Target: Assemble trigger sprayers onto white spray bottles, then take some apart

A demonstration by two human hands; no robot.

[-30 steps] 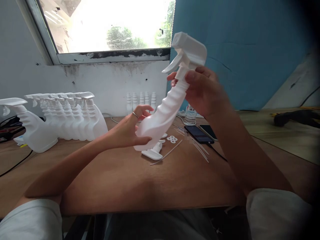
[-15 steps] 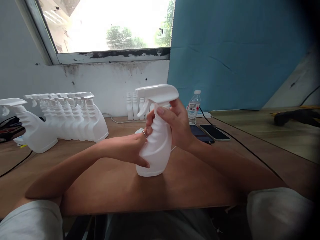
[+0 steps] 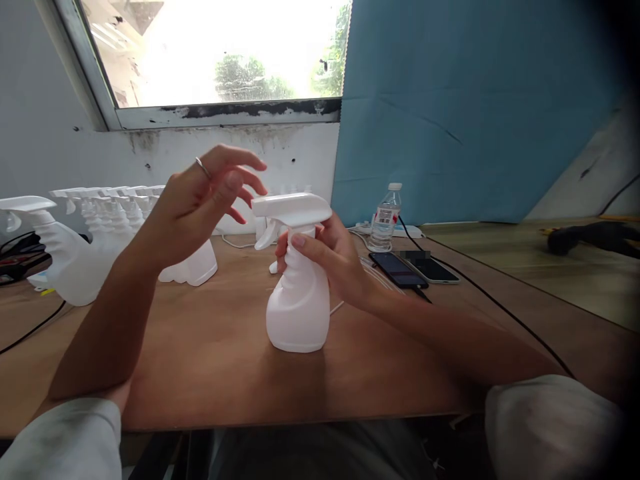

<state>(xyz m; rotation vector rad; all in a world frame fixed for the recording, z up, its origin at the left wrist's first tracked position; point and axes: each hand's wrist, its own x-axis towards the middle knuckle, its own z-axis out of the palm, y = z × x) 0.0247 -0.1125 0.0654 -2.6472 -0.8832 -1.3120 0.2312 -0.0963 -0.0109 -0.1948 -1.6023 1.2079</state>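
A white spray bottle [image 3: 299, 313] with its trigger head fitted stands upright on the wooden table in front of me. My right hand [image 3: 336, 257] is wrapped round its neck, just below the spray head. My left hand [image 3: 205, 200] is raised to the left of the spray head, fingers apart and curved, holding nothing. The nozzle end of the bottle points toward those fingertips. Behind my left forearm, a row of matching spray bottles [image 3: 107, 227] is partly hidden.
A single spray bottle [image 3: 70, 260] stands nearest at the left. Two phones [image 3: 399, 270] lie on the right, by a clear water bottle [image 3: 385, 217]. A black cable [image 3: 480, 287] crosses the table's right side. Small white bottles at the back are mostly covered.
My left hand has let go of the spray bottle's body and risen up and left. The spray bottle is lower and slightly farther left, with my right hand still round its neck.
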